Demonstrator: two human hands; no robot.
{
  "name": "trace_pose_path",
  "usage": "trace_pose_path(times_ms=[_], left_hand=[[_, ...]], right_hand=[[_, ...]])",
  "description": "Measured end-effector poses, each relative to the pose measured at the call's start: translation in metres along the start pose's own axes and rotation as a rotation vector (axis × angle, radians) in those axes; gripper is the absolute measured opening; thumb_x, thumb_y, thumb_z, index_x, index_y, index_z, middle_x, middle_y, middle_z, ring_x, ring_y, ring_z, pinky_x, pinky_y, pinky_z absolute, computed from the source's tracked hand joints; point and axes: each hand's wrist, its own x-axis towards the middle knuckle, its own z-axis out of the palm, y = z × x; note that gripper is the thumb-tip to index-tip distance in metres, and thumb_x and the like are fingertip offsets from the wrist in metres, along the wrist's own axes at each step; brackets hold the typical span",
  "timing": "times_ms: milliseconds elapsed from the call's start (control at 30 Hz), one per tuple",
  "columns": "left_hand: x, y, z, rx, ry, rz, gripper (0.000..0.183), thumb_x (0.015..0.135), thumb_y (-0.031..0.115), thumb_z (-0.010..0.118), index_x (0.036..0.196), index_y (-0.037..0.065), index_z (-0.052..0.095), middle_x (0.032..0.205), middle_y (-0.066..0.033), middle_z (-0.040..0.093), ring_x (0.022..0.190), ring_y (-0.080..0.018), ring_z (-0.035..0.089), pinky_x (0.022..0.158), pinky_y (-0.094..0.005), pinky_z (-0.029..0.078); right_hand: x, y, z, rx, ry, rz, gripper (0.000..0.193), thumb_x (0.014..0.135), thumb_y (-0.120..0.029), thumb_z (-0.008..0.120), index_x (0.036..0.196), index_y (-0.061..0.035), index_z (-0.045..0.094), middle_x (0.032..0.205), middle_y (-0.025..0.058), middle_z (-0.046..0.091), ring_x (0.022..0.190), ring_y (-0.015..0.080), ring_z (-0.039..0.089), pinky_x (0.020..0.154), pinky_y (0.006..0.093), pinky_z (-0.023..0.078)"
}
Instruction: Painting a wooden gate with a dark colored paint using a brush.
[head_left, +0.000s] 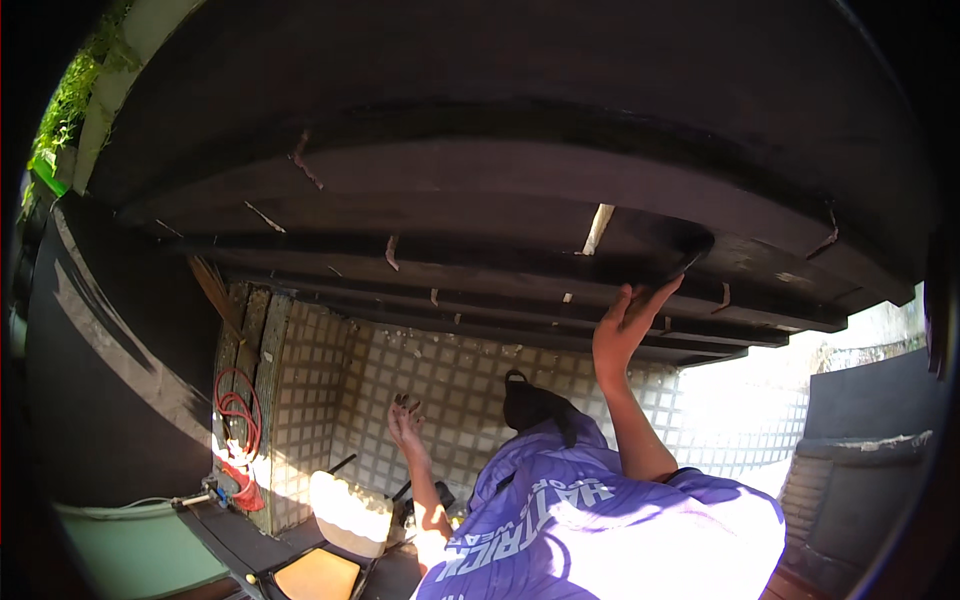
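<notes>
My right hand (pixel 632 325) is raised against the underside of a large dark panel (pixel 450 190) made of stepped, overlapping boards. Its thumb and fingers close around something dark that blends into the boards, so I cannot make it out. A darker, smooth patch (pixel 685 240) lies on the board just above these fingers. Lower and to the left, my left hand (pixel 405 420) hangs away from the panel, its fingers loosely apart and darkly smeared. Pale streaks and a white strip (pixel 597 229) mark the dark boards.
Below lies a checkered tiled floor (pixel 450 370). A chair with a tan seat (pixel 318 577) and pale back (pixel 350 512) stands at lower left, near a coiled red hose (pixel 238 420) and wooden posts (pixel 265 400). Dark panels (pixel 115 350) flank the left side.
</notes>
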Motion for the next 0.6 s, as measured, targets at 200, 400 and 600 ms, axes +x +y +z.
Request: trace_pose_path(times_ms=[200, 400, 600], left_hand=[[0.069, 0.027, -0.017, 0.091, -0.073, -0.059, 0.052, 0.1, 0.041, 0.048, 0.142, 0.011, 0.043, 0.142, -0.0065, 0.053, 0.115, -0.0244, 0.059, 0.091, -0.0416, 0.043], [0.125, 0.041, 0.015, 0.148, -0.247, -0.174, 0.05, 0.099, 0.035, 0.047, 0.143, 0.011, 0.043, 0.139, -0.0062, 0.054, 0.116, -0.0222, 0.06, 0.089, -0.0375, 0.044], [0.164, 0.042, 0.057, 0.232, -0.498, -0.176, 0.053, 0.098, 0.027, 0.05, 0.146, 0.009, 0.035, 0.135, -0.0085, 0.057, 0.108, -0.021, 0.063, 0.079, -0.0314, 0.047]], right_hand=[[-0.01, -0.031, 0.036, 0.269, 0.037, 0.266, 0.082, 0.093, 0.006, 0.046, 0.158, -0.0111, -0.001, 0.085, -0.001, 0.036, 0.064, 0.0045, 0.03, 0.051, 0.0168, 0.031], [-0.036, -0.047, 0.032, 0.291, -0.148, 0.317, 0.091, 0.081, 0.013, 0.048, 0.159, -0.0154, 0.01, 0.079, -0.0037, 0.035, 0.062, 0.0051, 0.031, 0.05, 0.0178, 0.031], [-0.033, -0.051, -0.053, 0.661, -0.395, 0.837, 0.087, 0.073, 0.012, 0.055, 0.152, -0.0187, 0.038, 0.076, -0.0055, 0.032, 0.057, 0.0051, 0.031, 0.049, 0.0194, 0.024]])
